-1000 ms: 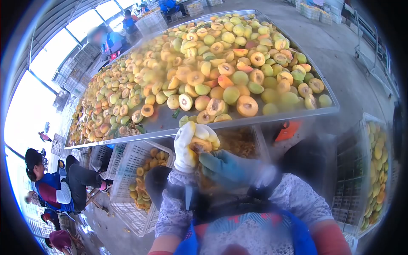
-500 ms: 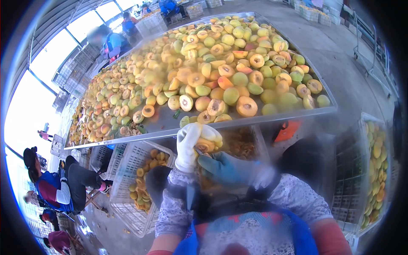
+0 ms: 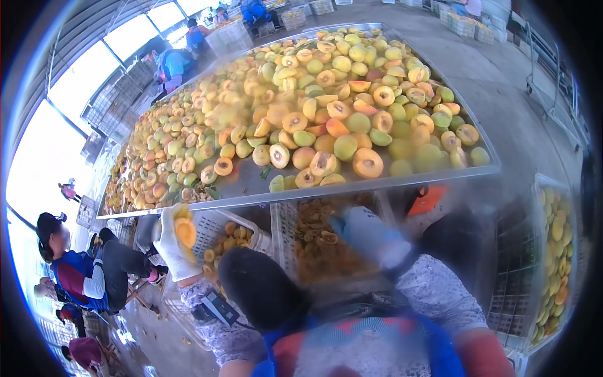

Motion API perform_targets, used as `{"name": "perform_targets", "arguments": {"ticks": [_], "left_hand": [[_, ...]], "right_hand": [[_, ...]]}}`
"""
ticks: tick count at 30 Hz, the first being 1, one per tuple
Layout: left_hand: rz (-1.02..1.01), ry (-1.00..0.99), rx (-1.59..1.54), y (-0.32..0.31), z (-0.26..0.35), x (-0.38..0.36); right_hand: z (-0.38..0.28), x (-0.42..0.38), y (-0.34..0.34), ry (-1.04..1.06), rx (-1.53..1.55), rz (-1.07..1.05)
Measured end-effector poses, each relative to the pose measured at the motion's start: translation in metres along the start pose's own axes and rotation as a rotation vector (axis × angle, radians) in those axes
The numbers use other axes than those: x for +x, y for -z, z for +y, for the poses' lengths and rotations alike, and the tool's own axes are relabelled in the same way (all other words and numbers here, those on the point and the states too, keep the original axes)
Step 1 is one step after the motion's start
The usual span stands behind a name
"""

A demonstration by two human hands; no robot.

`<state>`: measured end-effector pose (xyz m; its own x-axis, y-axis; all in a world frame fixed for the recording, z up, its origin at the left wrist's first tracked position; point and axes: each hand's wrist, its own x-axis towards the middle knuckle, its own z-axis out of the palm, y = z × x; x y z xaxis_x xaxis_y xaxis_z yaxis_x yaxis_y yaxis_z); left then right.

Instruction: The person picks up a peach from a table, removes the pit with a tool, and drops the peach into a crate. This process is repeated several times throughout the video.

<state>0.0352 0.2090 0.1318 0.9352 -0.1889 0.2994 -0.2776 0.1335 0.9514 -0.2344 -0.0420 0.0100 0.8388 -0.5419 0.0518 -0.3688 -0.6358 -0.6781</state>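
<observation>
My left hand [image 3: 171,246], in a white glove, holds a cut peach half [image 3: 186,232] with its orange flesh facing up. It is over the near rim area of a white crate [image 3: 217,217] with peach halves inside. My right hand [image 3: 372,237], in a light blue glove, has its fingers curled above a second crate [image 3: 284,235] that holds brownish pits and scraps [image 3: 320,242]. Whatever those fingers grip is hidden and blurred. In front of both hands stands a metal table [image 3: 251,182] heaped with whole and halved peaches [image 3: 301,125].
A tall crate of peaches [image 3: 556,251] stands at my right. An orange object [image 3: 426,200] is under the table edge. A seated person [image 3: 78,270] in a blue vest is at left, and another person [image 3: 171,66] works beyond the table. A metal cart [image 3: 549,88] stands far right.
My hands have parted. The left has swung left with the peach half to the left crate, while the right has moved slightly right, off the peach and over the scrap crate.
</observation>
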Motion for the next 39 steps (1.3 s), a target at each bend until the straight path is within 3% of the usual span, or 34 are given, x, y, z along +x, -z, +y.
{"name": "perform_targets", "arguments": {"ticks": [1,3,5,6,7,8,9,11,13,14,18,21,22,25,29,31,33,35,39], "left_hand": [[0.076,-0.129,0.428,0.018,0.007,0.003],[0.307,-0.25,0.851,0.018,0.021,-0.004],[0.132,-0.242,0.492,0.0,0.008,0.002],[0.026,-0.077,0.299,-0.037,0.02,-0.011],[-0.106,-0.215,0.367,-0.056,-0.002,-0.003],[-0.251,-0.236,0.471,-0.086,0.001,-0.008],[-0.354,-0.124,0.517,-0.113,-0.016,0.0],[-0.486,-0.228,0.75,-0.16,-0.044,0.01],[-0.607,-0.152,0.881,-0.196,-0.064,0.017],[-0.623,-0.306,0.985,-0.203,-0.093,0.025],[-0.726,-0.262,1.067,-0.206,-0.081,0.03],[-0.733,0.002,0.496,-0.19,-0.071,0.019],[-0.702,-0.011,0.222,-0.19,-0.064,0.007],[-0.648,0.153,-0.157,-0.189,-0.023,-0.041],[-0.589,0.457,-0.542,-0.182,-0.02,-0.078],[-0.597,0.39,-0.6,-0.174,-0.02,-0.08],[-0.595,-0.008,-0.338,-0.162,-0.03,-0.076],[-0.534,-0.702,0.279,-0.153,-0.059,-0.066],[-0.652,-0.673,0.2,-0.153,-0.051,-0.069]], "right_hand": [[0.005,0.005,0.0,-0.02,-0.04,0.091],[-0.009,0.002,0.006,-0.014,-0.058,0.104],[-0.029,-0.011,0.015,0.061,-0.001,0.102],[-0.03,-0.014,0.015,0.115,0.025,0.056],[-0.033,-0.015,0.018,0.101,0.013,0.039],[-0.038,-0.016,0.021,0.085,0.002,0.024],[-0.04,-0.017,0.024,0.066,-0.009,0.011],[-0.033,-0.016,0.025,0.075,-0.013,0.061],[-0.023,-0.013,0.027,0.074,-0.005,0.097],[-0.019,-0.011,0.028,0.071,0.007,0.107],[-0.025,-0.012,0.042,0.151,0.064,0.256],[-0.031,-0.001,0.041,0.186,0.294,0.337],[-0.035,0.004,0.04,0.221,0.298,0.361],[-0.048,0.013,0.031,0.285,0.254,0.417],[-0.052,0.018,0.021,0.255,0.122,0.458],[-0.047,0.02,0.017,0.216,0.117,0.425],[-0.045,0.024,0.016,0.167,0.14,0.351],[-0.05,0.023,0.013,0.278,0.136,0.393],[-0.052,0.023,0.005,0.263,0.184,0.31]]}}
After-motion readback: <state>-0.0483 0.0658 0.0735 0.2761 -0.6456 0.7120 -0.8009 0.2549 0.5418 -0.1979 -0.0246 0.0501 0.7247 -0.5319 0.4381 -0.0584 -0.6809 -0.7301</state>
